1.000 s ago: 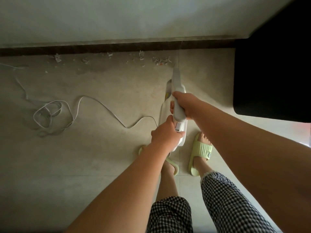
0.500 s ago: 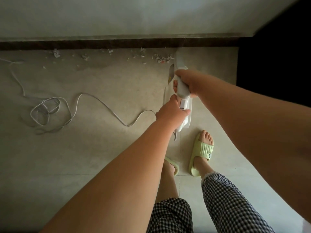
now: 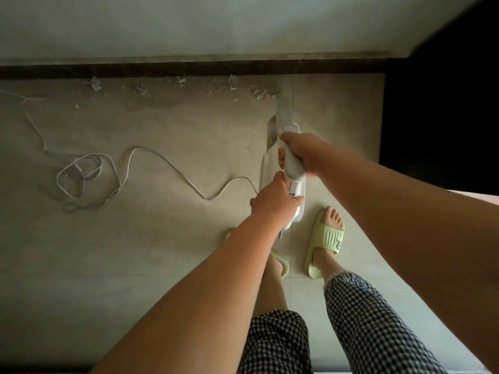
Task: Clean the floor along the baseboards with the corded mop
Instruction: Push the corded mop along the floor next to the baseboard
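I hold a white corded mop (image 3: 286, 122) upright in front of me, its shaft pointing toward the dark baseboard (image 3: 189, 71). My right hand (image 3: 305, 152) grips the upper handle. My left hand (image 3: 272, 203) grips the lower end of the handle, just beneath the right. The mop's head is hidden behind the handle and my hands. Its white cord (image 3: 162, 163) runs left across the floor into a loose coil (image 3: 81, 179). Scraps of debris (image 3: 259, 93) lie along the baseboard just ahead of the mop.
A dark piece of furniture (image 3: 442, 117) fills the right side, close to the mop. My feet in pale green slippers (image 3: 326, 241) stand just behind the mop. More debris (image 3: 94, 83) lies further left along the baseboard. Grey floor tiles (image 3: 135, 252) spread to the left.
Both hands pushed the mop forward toward the baseboard, then drew it back a little. The cord shifted slightly with it.
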Tool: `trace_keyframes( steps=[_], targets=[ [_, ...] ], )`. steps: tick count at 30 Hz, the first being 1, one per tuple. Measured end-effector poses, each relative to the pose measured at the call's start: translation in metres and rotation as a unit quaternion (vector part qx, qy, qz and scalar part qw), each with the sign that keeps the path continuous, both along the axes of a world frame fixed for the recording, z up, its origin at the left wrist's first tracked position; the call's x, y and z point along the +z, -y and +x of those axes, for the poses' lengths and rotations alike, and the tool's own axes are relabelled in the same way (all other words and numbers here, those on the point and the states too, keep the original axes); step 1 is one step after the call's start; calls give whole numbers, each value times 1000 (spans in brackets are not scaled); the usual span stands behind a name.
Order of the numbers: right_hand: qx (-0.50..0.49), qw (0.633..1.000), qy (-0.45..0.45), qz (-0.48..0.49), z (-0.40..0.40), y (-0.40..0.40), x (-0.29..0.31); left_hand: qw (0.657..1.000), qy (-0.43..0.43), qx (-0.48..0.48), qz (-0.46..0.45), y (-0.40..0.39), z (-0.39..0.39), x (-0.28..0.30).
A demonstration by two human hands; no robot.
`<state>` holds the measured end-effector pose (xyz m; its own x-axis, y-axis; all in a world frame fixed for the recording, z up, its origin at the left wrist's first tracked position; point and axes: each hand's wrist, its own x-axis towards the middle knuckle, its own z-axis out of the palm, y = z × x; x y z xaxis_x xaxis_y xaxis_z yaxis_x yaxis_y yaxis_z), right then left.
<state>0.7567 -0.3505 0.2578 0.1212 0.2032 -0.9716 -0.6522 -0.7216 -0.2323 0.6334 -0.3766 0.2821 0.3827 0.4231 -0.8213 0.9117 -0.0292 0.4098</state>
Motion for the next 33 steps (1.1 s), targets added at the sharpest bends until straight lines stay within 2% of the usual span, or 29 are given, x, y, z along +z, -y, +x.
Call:
trace_keyframes(
  steps=[13,25,33],
  targets=[
    [2,1000,17,16,23,-33,-4,999,24,4,21,-35,22,-11],
    [-58,998,-3,7,-2,5,-5,998,-2,-54,8,-9,-5,5],
    [-73,997,33,8,53,13,-13,994,34,-90,53,-6,45,-5]
  ],
)
